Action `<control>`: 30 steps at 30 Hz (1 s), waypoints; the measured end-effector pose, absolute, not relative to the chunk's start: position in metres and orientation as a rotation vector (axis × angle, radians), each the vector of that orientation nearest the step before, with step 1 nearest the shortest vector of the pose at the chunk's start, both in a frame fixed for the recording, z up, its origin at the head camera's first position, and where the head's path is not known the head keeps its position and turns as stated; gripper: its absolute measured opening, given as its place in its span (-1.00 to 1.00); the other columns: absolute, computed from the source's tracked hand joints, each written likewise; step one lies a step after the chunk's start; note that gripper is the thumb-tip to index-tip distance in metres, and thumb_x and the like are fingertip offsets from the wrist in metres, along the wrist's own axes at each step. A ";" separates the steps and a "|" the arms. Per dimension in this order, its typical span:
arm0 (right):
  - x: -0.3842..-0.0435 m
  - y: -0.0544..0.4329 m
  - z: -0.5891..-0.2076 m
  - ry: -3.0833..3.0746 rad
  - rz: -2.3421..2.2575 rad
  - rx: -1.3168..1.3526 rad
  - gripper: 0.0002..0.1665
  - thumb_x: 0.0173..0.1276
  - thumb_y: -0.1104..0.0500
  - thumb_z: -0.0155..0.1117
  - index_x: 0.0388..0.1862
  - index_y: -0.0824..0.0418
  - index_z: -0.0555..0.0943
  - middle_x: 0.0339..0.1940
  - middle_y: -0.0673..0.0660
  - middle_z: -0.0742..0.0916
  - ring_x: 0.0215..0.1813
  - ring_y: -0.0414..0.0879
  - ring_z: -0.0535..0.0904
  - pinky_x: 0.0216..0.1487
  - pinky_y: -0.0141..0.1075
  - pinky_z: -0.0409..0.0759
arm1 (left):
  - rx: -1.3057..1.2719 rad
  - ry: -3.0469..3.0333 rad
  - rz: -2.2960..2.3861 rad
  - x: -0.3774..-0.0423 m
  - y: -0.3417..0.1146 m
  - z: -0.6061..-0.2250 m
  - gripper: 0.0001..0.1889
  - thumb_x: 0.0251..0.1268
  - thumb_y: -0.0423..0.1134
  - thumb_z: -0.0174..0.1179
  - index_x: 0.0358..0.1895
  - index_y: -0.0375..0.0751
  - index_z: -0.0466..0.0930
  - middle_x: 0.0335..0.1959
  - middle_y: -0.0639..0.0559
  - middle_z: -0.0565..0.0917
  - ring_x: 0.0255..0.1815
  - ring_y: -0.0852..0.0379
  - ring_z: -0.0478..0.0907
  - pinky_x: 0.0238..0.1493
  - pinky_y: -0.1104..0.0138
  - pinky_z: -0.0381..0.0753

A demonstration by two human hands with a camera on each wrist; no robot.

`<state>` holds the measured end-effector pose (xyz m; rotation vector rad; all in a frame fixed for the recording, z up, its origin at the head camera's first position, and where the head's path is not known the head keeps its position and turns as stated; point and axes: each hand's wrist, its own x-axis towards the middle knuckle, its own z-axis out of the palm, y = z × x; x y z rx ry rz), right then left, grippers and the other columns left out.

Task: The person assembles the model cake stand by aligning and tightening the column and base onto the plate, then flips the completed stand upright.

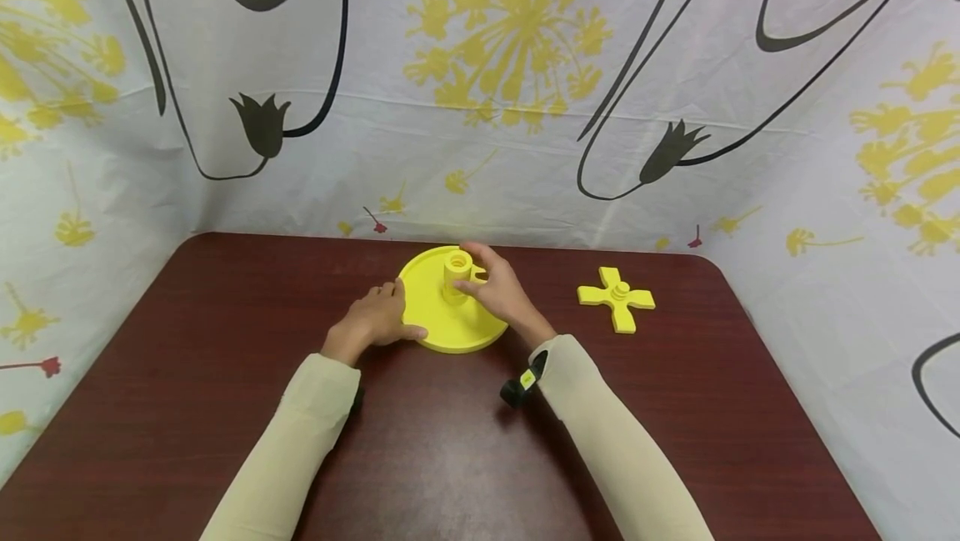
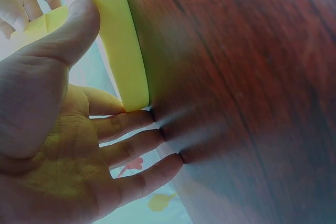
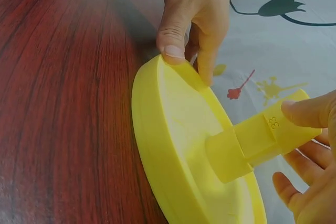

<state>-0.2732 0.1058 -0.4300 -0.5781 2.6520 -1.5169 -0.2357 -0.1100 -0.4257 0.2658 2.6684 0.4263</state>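
Observation:
A round yellow tray [image 1: 453,328] with a raised rim lies flat on the table. From its middle rises a hollow yellow post [image 1: 456,274], and small raised marks show on its upper part in the right wrist view. My left hand [image 1: 381,316] holds the tray's near-left rim, thumb over the edge; in the left wrist view the other fingertips reach down to the tabletop. Around the upper post, my right hand [image 1: 504,287] has its thumb on the near side and fingers behind, partly hidden. To the right lies a yellow cross-shaped piece [image 1: 618,298] with a stepped knob at its centre.
The dark red wood-grain table [image 1: 435,458] has rounded far corners. A white patterned cloth [image 1: 517,182] hangs close behind its far edge and along both sides. A black strap with a small device [image 1: 516,391] is on the right wrist.

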 end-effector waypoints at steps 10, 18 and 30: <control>-0.273 0.105 -0.435 2.681 -1.499 -0.515 -0.34 0.35 0.32 0.34 0.42 0.27 0.40 0.30 0.22 0.59 0.31 0.10 0.53 0.25 -0.04 0.54 | 0.261 2.666 0.440 -0.236 -0.110 -0.429 0.09 0.32 0.20 0.22 0.55 -0.50 -0.18 0.53 -0.42 0.06 0.51 -0.34 0.08 0.42 -0.14 0.21; -0.273 0.103 -0.437 2.773 -1.504 -0.460 -0.40 0.27 0.26 0.44 0.28 0.22 0.50 0.17 0.19 0.67 0.22 0.06 0.59 0.15 -0.05 0.59 | 0.268 2.672 0.426 -0.236 -0.111 -0.428 0.09 0.32 0.21 0.21 0.55 -0.51 -0.19 0.53 -0.42 0.06 0.52 -0.34 0.07 0.43 -0.14 0.21; -0.266 0.094 -0.438 2.848 -1.549 -0.343 -0.42 0.17 0.20 0.54 0.11 0.23 0.48 0.07 0.20 0.69 0.16 0.05 0.61 0.16 -0.08 0.56 | 0.283 2.680 0.421 -0.235 -0.111 -0.426 0.10 0.32 0.22 0.21 0.55 -0.51 -0.18 0.53 -0.42 0.07 0.51 -0.34 0.09 0.41 -0.15 0.23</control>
